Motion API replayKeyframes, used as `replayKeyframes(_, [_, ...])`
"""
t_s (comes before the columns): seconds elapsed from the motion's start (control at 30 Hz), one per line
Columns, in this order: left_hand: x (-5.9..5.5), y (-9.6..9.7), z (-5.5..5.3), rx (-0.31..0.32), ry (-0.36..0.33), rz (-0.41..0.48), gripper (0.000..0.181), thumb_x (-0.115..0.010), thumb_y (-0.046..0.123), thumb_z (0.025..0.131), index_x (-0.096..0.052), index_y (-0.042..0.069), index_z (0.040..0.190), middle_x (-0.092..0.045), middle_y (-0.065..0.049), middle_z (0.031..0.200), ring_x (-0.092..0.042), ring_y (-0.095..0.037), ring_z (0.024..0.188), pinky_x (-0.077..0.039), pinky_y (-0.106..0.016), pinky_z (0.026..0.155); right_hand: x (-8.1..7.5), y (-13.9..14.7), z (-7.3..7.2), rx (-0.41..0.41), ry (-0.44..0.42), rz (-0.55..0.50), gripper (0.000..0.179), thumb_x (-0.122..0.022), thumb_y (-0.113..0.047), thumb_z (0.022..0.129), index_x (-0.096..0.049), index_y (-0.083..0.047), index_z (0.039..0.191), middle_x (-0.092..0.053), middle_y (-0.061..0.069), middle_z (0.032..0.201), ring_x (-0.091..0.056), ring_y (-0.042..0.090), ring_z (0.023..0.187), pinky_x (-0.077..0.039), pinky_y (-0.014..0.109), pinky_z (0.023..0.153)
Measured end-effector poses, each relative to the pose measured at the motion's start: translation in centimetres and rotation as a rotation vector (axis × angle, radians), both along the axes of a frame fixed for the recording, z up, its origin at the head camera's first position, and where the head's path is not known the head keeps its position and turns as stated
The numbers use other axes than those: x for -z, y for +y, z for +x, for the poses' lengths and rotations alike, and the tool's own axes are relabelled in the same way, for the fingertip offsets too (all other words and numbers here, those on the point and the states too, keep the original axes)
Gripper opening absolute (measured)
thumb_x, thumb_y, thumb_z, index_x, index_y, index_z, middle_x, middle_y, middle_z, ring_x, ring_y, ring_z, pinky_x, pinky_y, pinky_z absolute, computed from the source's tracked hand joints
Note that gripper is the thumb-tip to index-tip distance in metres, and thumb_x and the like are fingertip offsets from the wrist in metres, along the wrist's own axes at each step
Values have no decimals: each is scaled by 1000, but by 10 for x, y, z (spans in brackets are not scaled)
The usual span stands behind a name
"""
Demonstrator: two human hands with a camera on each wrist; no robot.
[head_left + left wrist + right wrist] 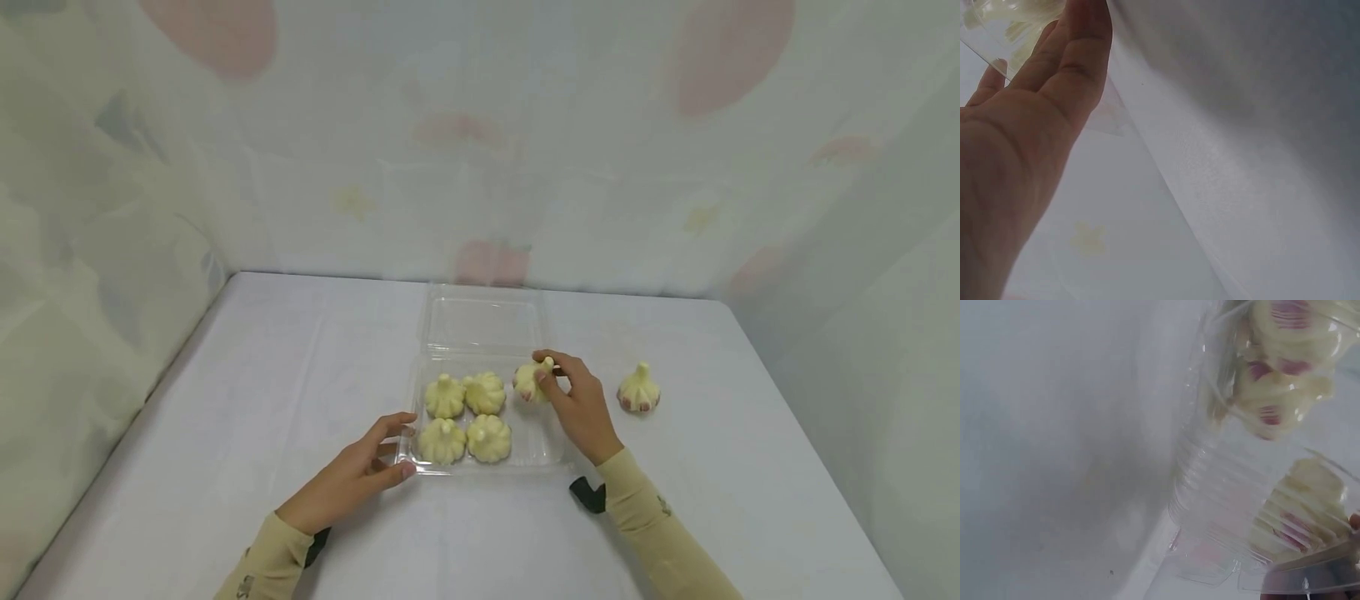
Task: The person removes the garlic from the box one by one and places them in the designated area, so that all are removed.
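Observation:
A clear plastic clamshell container (536, 437) lies on the table with its lid (486, 323) folded back. Inside its left part sit several pale yellow garlic bulbs (442, 441) in two rows. My right hand (585, 412) pinches another garlic bulb (528, 382) with thumb and fingers, at the container's back right; whether it touches the bottom I cannot tell. My left hand (356, 471) touches the container's left edge with fairly straight fingers and thumb. In the right wrist view, bulbs with purple patches (1275, 403) show through the clear wall.
One more garlic bulb (639, 390) stands on the white-covered table (315, 350), right of my right hand. Patterned cloth (487, 167) hangs behind the table and at both sides. A black strap end (587, 495) sticks out at my right wrist.

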State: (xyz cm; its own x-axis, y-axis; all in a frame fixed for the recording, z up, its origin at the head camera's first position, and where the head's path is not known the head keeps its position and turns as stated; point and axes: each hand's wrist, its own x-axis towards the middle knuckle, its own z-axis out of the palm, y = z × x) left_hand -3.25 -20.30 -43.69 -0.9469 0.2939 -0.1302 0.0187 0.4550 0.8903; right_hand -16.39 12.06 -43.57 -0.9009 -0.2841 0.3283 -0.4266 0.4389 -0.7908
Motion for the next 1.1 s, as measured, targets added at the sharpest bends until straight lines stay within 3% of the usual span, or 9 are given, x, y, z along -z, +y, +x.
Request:
replayKeyframes(0.43, [-1,-1,-2,13,19,-7,61,-61,35,104,-32,22,155,-44,-14,151,-50,-43,132,-49,-52,97,-11,6,1,0,21,-111,24,-58,-22,105,-67,-17,127,-65,-3,124,-59,17,104,-50,43,76])
replayKeyframes(0.57, [1,-1,-1,12,10,-5,61,-61,37,103,-32,23,155,-44,-14,151,-50,-43,131,-49,-53,98,-12,11,1,10,-16,-143,24,-55,-20,107,-67,-16,127,-66,-3,124,-58,15,104,-49,37,80])
replayKeyframes(0.73, [1,0,0,6,-3,1,62,-62,38,103,-32,23,155,-43,-14,151,-49,-43,132,-48,-54,99,-16,14,1,26,-65,-173,26,-52,-15,108,-66,-9,128,-66,7,125,-57,20,100,-49,25,71])
replayKeyframes(0.8, [1,0,0,4,-7,4,61,-62,37,103,-32,23,155,-43,-14,151,-49,-43,132,-47,-54,100,-24,14,5,30,-65,-178,26,-52,-11,107,-66,-4,127,-66,12,124,-57,21,99,-49,23,67])
replayKeyframes(1.0, [1,0,0,4,-11,9,62,-62,37,103,-32,23,155,-43,-14,151,-49,-44,132,-46,-55,100,-52,14,18,43,-46,-175,24,-52,-4,105,-64,4,124,-66,19,122,-57,19,102,-47,19,76])
replayKeyframes(1.1, [1,0,0,4,-12,6,63,-62,38,103,-32,22,155,-43,-14,151,-48,-44,132,-46,-55,101,-55,17,20,50,-48,-166,25,-52,-5,106,-64,5,125,-65,19,123,-57,19,104,-45,17,80])
